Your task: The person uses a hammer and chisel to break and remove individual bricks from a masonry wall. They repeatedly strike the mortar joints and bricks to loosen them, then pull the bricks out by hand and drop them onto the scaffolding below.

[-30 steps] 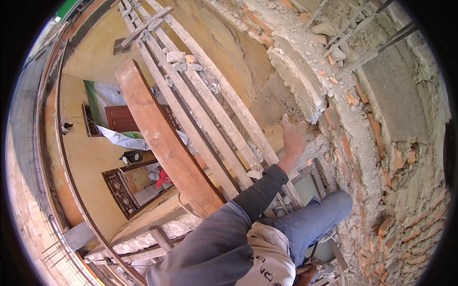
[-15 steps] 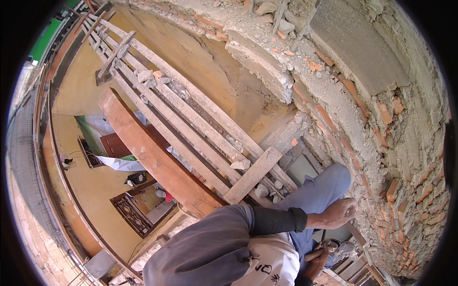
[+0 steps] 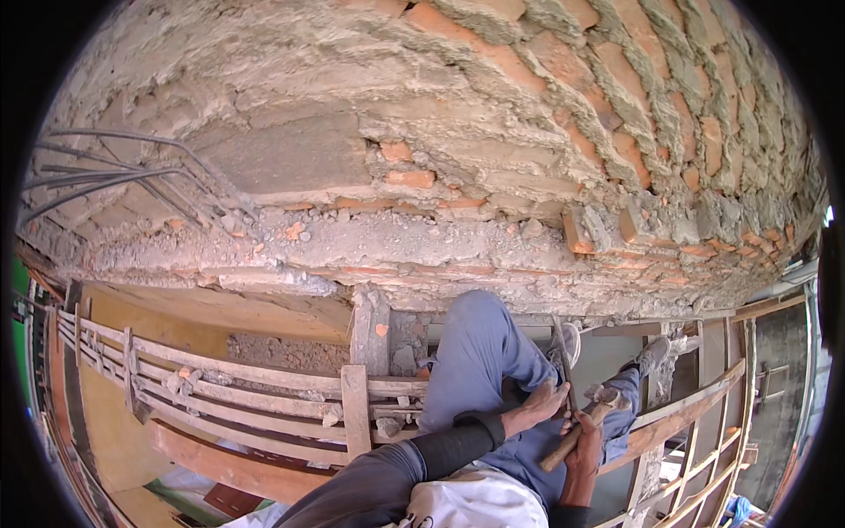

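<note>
My left hand point(image 3: 539, 407) is closed at a long, thin metal bar, likely a chisel point(image 3: 560, 348), which points up toward the wall. Beside it, my right hand point(image 3: 583, 447) grips the wooden handle of a hammer point(image 3: 554, 454). The hammer's head is partly masked by that hand and hard to make out. The chisel's lower end runs down to the right hand; whether those fingers also touch it, I cannot tell. Both hands are over my lap, near my bent knee point(image 3: 480, 330). In front stands the broken brick wall point(image 3: 422, 180), with rough mortar and a rubble-strewn ledge.
Bent steel bars point(image 3: 114, 172) jut out at the left. Wooden scaffold slats point(image 3: 255, 409) with loose rubble extend left, beside a brown plank point(image 3: 229, 466). More timber framing point(image 3: 687, 405) is at right, with openings down below. My shoe point(image 3: 570, 345) is near the wall's foot.
The view has swung right to face the wall. My left hand, earlier apart from the chisel, has come onto it. The right hand still holds the hammer.
</note>
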Demonstrator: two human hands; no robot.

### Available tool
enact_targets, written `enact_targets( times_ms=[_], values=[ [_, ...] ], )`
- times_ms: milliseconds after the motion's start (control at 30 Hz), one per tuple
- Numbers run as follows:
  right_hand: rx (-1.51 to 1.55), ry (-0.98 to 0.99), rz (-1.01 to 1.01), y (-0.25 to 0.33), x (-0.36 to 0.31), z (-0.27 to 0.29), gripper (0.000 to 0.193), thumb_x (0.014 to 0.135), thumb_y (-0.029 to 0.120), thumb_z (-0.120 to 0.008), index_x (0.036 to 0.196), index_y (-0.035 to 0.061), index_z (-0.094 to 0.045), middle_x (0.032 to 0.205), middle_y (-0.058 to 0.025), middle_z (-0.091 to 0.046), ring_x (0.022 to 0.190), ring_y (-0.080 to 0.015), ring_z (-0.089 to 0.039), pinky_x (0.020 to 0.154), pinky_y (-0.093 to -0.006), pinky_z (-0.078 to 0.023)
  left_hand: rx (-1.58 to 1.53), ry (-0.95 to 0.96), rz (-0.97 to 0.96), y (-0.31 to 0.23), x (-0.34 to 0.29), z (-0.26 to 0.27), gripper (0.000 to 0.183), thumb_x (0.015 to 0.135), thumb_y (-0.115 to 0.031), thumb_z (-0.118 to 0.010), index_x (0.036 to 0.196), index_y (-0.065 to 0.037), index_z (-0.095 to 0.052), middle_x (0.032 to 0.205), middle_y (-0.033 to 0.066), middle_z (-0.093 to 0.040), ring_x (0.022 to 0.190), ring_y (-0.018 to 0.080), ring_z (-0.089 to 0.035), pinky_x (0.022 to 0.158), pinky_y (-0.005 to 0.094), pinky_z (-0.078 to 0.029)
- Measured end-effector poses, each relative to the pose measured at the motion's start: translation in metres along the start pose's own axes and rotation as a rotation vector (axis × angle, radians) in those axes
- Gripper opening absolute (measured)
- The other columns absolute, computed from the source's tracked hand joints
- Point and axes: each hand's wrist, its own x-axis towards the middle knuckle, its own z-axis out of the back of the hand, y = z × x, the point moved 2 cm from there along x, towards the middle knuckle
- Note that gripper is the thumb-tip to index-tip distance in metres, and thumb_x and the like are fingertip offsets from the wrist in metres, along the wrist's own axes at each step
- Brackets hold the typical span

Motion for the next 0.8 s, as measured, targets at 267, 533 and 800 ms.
enact_targets(
  times_ms=[267,533,800],
  values=[
    [0.18,0.159,0.093,0.026,-0.02,-0.038,0.03,0.089,0.006,-0.06,0.114,-0.0017,-0.046,0.086,-0.0155,-0.067,0.061,-0.021,-0.065,0.049,-0.0301,-0.055,-0.618,-0.201,-0.141,-0.073,-0.001,-0.008,0.031,0.106,-0.033,-0.045,0.106,-0.003,-0.051,0.076,0.0015,-0.049,0.061,0.0121,-0.053,0.051,0.0273,-0.046],
    [-0.085,-0.018,0.251,0.062,-0.027,-0.015,0.019,0.091,0.015,-0.063,0.095,0.0016,-0.05,0.07,-0.0059,-0.056,0.048,-0.0158,-0.057,0.042,-0.0281,-0.048,-0.524,-0.038,-0.273,-0.151,-0.007,-0.019,0.032,0.107,-0.036,-0.042,0.105,-0.005,-0.049,0.072,-0.0027,-0.043,0.051,0.0067,-0.042,0.044,0.0247,-0.038],
    [0.007,-0.066,0.464,0.123,-0.047,-0.012,0.018,0.09,0.011,-0.065,0.091,0.0018,-0.05,0.064,-0.0044,-0.056,0.046,-0.0132,-0.055,0.043,-0.0271,-0.046,-0.663,-0.073,-0.31,-0.192,0.017,-0.047,0.027,0.107,-0.033,-0.041,0.1,-0.007,-0.049,0.07,-0.0029,-0.044,0.048,0.0071,-0.04,0.041,0.0256,-0.037]
  ],
)
